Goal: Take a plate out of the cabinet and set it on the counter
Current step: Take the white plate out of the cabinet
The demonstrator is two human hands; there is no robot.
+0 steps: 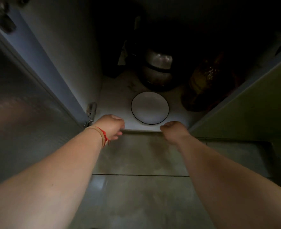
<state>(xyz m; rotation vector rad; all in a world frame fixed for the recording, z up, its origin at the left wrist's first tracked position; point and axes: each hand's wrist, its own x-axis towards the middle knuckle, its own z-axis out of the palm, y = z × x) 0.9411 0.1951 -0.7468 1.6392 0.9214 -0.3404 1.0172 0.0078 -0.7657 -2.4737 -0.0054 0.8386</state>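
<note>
A white round plate with a thin dark rim lies flat on the pale floor of the open low cabinet, near its front edge. My left hand, with a red string at the wrist, hovers at the front lip, left of the plate, fingers curled down. My right hand sits at the same lip, just right of the plate, fingers also curled. Neither hand touches the plate, and both hold nothing.
Behind the plate stands a metal pot with lid. A yellowish bottle leans at the right back. The left door and the green right door stand open. Grey floor tiles lie below.
</note>
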